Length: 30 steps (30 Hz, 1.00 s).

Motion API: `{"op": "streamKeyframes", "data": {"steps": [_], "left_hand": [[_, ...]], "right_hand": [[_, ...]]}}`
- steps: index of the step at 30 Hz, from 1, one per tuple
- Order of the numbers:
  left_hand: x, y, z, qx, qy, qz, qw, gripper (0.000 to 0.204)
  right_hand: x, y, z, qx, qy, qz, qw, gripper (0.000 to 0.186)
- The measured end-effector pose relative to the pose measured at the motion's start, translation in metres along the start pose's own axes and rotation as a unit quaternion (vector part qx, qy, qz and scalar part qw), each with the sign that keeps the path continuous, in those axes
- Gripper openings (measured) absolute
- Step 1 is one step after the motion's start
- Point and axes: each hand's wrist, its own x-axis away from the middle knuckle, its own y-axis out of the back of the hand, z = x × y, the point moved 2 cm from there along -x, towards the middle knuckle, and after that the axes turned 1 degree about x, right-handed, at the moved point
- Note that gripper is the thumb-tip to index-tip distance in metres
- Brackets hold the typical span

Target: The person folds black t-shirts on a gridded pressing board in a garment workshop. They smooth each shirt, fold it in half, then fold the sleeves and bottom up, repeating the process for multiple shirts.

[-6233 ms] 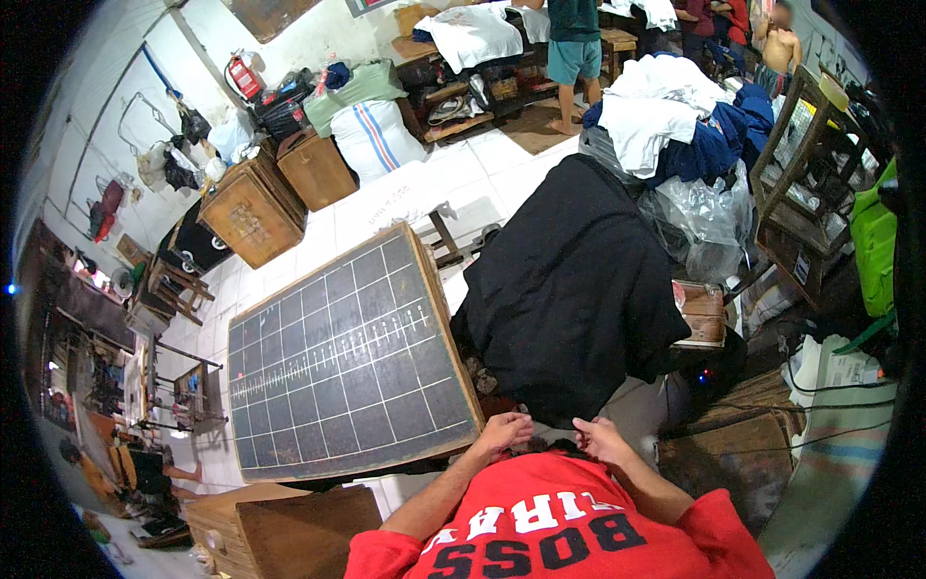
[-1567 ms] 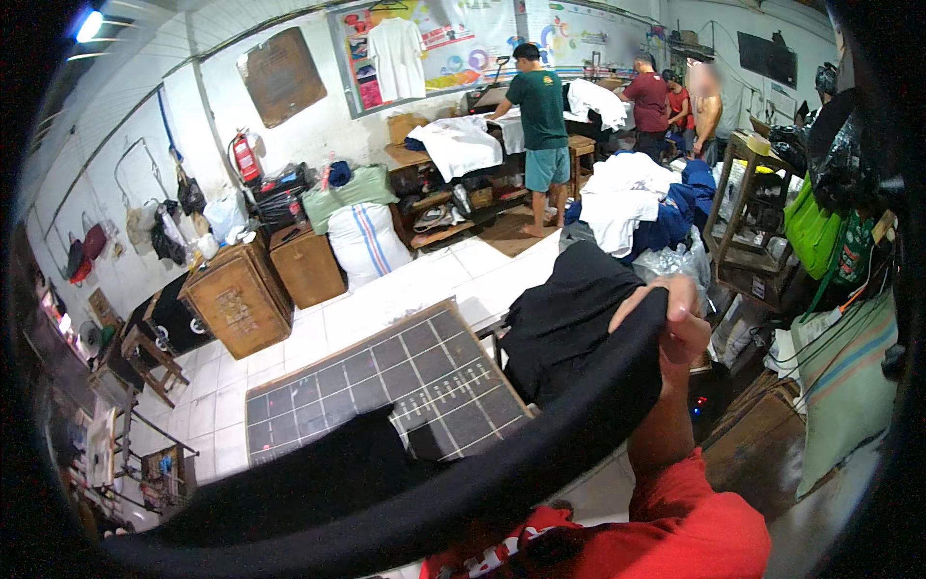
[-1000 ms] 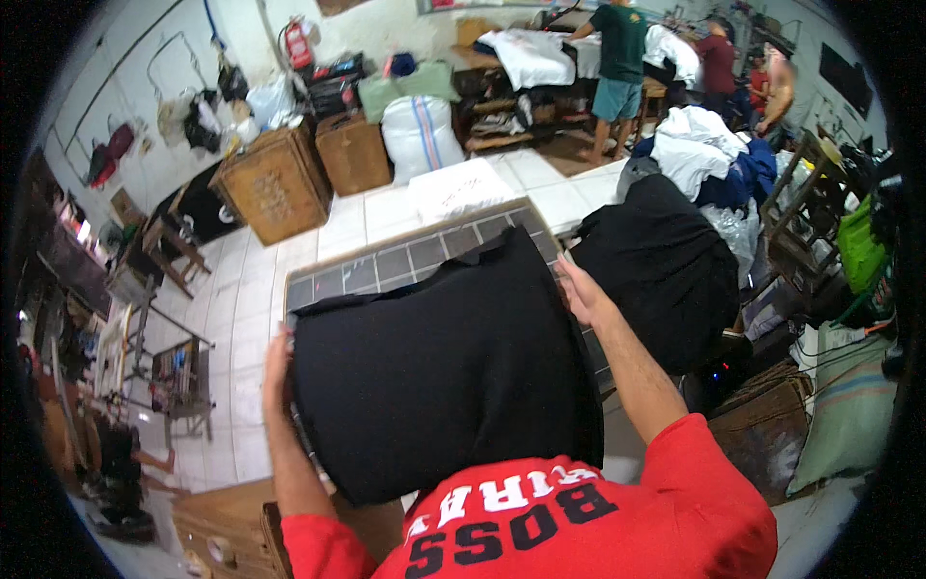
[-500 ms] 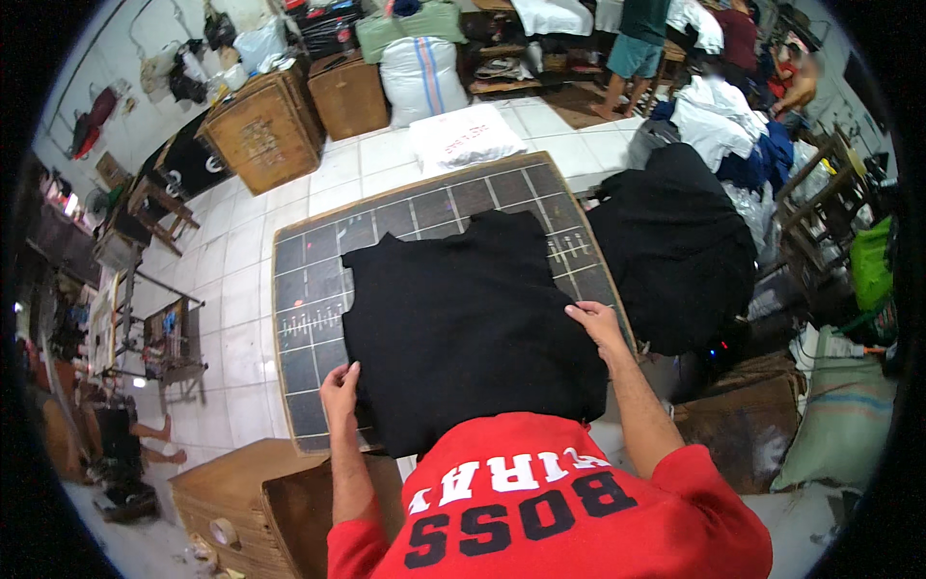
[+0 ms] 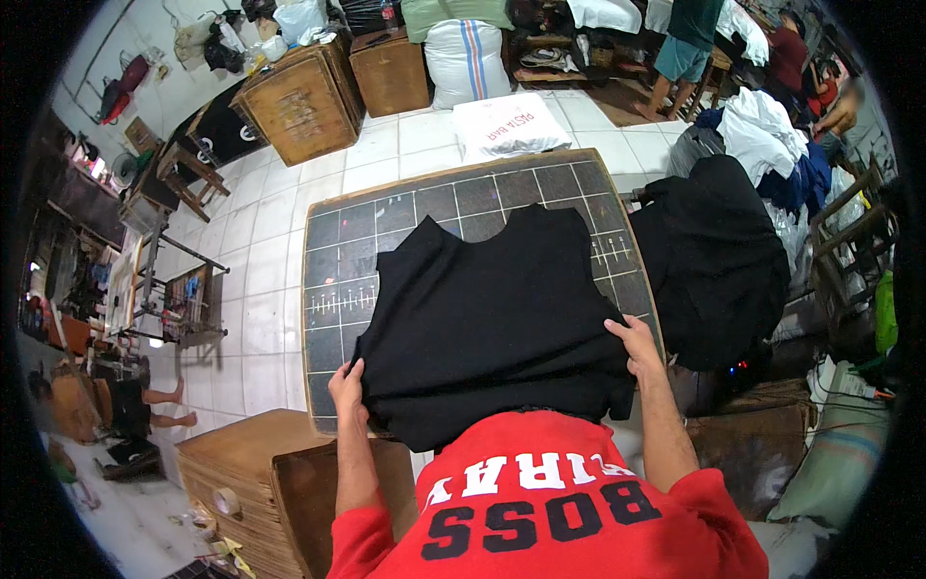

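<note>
A black fabric garment piece (image 5: 492, 309) lies over a dark board with a white grid (image 5: 333, 251). Its far edge shows a curved neckline between two shoulder points, and its near end hangs over the board's edge against my red shirt. My left hand (image 5: 347, 388) is closed on the left side edge of the piece, thumb on top. On the opposite side my right hand (image 5: 633, 343) pinches the right edge. Creases run across the cloth between both hands.
Right of the board is a heap of black cloth (image 5: 709, 261), with white and blue garments (image 5: 757, 135) behind. A white package (image 5: 511, 125) sits beyond the far edge. Wooden boxes (image 5: 299, 101) stand far left; another box (image 5: 241, 454) is near left. People are at the back right.
The garment piece's far edge has straightened out, so its neckline curve shows more clearly. Creases have formed between my hands, which still hold the sides. The whole view has shifted slightly.
</note>
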Motion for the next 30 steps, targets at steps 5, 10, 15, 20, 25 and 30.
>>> {"op": "streamKeyframes", "data": {"steps": [5,10,15,20,25,30], "left_hand": [[-0.006,0.027,0.022,-0.085,-0.06,0.014,0.994,0.031],[-0.013,0.02,0.022,-0.135,-0.179,-0.039,0.974,0.024],[-0.023,0.008,0.015,-0.115,-0.238,-0.038,0.964,0.018],[-0.027,0.003,0.012,-0.073,-0.229,-0.069,0.968,0.019],[-0.009,0.008,0.001,-0.166,-0.273,-0.073,0.945,0.022],[-0.007,0.015,-0.002,-0.213,-0.294,-0.108,0.925,0.02]], "right_hand": [[0.015,0.005,-0.006,0.155,0.039,-0.031,0.987,0.038],[-0.001,0.015,-0.015,0.18,0.088,-0.123,0.972,0.031],[-0.019,0.024,-0.026,0.117,0.162,-0.139,0.97,0.02],[-0.022,0.021,-0.03,0.134,0.175,-0.18,0.959,0.021],[-0.007,0.021,-0.017,0.252,0.172,-0.242,0.921,0.027],[-0.002,0.026,-0.014,0.271,0.206,-0.232,0.911,0.027]]}}
